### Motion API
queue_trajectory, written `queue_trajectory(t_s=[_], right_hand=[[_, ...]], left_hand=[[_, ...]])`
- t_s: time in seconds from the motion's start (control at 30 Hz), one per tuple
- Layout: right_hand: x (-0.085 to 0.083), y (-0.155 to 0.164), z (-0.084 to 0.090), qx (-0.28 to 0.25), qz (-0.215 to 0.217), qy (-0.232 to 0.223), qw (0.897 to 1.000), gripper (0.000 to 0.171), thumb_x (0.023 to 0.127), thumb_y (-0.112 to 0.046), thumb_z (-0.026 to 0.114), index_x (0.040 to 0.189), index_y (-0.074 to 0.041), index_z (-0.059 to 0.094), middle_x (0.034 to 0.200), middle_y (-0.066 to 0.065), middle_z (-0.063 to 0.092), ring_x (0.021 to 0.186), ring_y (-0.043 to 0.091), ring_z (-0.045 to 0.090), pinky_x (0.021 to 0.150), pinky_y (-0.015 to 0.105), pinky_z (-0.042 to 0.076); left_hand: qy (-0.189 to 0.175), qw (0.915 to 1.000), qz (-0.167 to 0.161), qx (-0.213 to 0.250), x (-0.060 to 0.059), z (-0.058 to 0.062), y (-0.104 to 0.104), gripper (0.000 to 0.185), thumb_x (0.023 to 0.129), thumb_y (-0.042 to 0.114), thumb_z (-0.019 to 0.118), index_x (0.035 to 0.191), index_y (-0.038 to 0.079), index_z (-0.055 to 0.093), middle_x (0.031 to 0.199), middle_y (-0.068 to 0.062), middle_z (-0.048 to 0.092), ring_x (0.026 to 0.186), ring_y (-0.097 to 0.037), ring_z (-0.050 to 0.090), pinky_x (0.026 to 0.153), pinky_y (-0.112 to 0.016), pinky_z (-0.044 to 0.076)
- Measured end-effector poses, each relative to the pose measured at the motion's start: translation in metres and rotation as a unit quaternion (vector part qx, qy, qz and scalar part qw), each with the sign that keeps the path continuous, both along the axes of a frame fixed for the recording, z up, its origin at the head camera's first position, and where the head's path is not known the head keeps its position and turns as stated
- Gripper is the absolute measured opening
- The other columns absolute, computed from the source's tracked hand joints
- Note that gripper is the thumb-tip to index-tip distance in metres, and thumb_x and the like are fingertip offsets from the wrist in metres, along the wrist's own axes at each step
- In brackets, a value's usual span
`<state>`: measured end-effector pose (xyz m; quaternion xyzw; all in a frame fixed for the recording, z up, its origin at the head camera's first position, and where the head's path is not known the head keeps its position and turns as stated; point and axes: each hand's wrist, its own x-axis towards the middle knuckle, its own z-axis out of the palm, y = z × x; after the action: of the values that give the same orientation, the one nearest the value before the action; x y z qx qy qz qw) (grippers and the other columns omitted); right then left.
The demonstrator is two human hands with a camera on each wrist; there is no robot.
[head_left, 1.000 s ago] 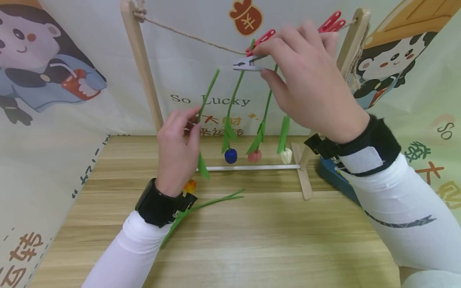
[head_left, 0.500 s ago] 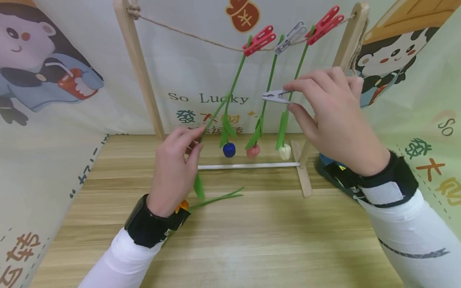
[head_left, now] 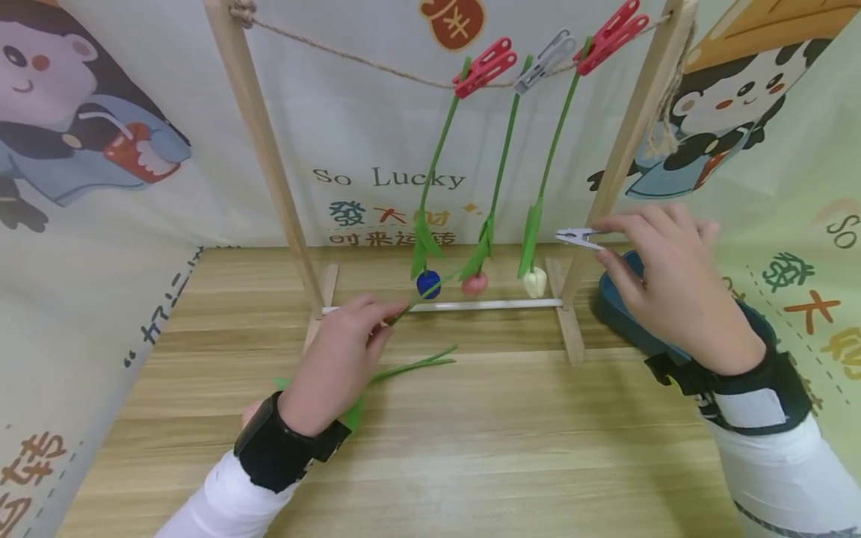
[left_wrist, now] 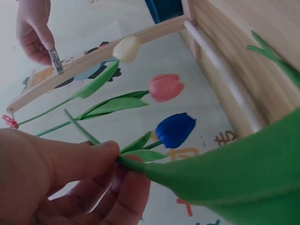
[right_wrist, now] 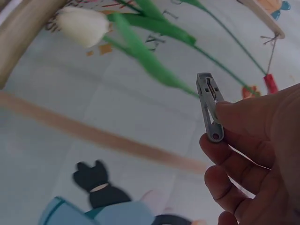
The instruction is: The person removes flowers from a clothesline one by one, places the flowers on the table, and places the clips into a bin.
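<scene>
My left hand (head_left: 339, 351) pinches the green stem (left_wrist: 129, 161) of an artificial tulip low over the table; its bloom is not clearly visible. Between thumb and fingers, my right hand (head_left: 679, 288) holds a grey clothespin (right_wrist: 211, 108) beside the rack's right post. Three tulips hang upside down from the twine (head_left: 356, 56): a blue tulip (left_wrist: 176, 130), a pink tulip (left_wrist: 166, 87) and a white tulip (head_left: 535, 282). A red clothespin (head_left: 486, 67), a grey one and another red clothespin (head_left: 610, 37) grip their stems on the twine.
The wooden rack has a left post (head_left: 258, 127), a right post (head_left: 632, 112) and a white rod (head_left: 484, 305) low between them. More green stems (head_left: 424, 362) lie on the table by my left hand. A blue tray (head_left: 619, 317) stands at the right.
My right hand has come down and right with the grey clothespin, away from the twine. My left hand has lowered with its stem, which now tilts further over.
</scene>
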<state>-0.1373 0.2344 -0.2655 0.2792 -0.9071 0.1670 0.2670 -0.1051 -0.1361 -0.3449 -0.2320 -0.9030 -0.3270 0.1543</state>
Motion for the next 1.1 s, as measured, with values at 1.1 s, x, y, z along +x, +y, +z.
queue_trajectory(t_s=[1.1], right_hand=[[-0.025,0.167,-0.107,0.106,-0.158,-0.398,0.897,0.029,0.096,-0.01,0.068,0.12,0.006,0.07,0.117,0.03,0.071,0.113,0.059,0.058,0.086,0.079,0.028]], left_hand=[[-0.123,0.973,-0.004,-0.195,0.0,-0.079,0.0,0.042,0.089,-0.021,0.062,0.114,0.007,0.081,0.101,-0.01,0.072,0.098,-0.031,0.072,0.082,-0.045,0.063]])
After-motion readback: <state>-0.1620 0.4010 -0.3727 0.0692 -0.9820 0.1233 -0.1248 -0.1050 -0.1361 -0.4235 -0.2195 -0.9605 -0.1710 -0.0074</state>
